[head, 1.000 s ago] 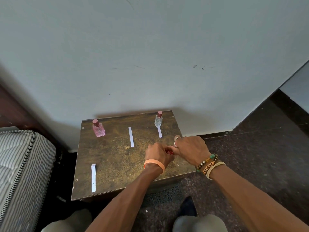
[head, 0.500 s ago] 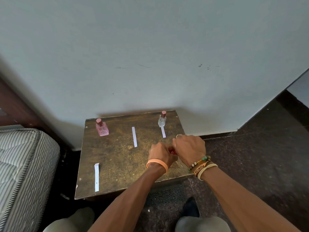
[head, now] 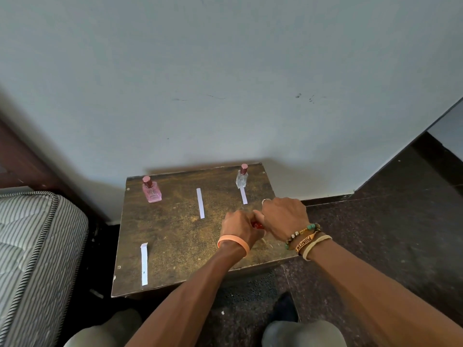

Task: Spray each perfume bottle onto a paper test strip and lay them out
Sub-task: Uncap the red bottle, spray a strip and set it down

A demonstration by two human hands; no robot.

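Your left grip clenches a small red thing — likely a bottle, slick and breakable, so hold its body; your right grip's hold I cannot tell.

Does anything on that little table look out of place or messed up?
Only one thing: the white paper strip near the worn brown table's front left corner has its far end folded over, far from the flat middle strip and right strip. Nothing looks spilled.
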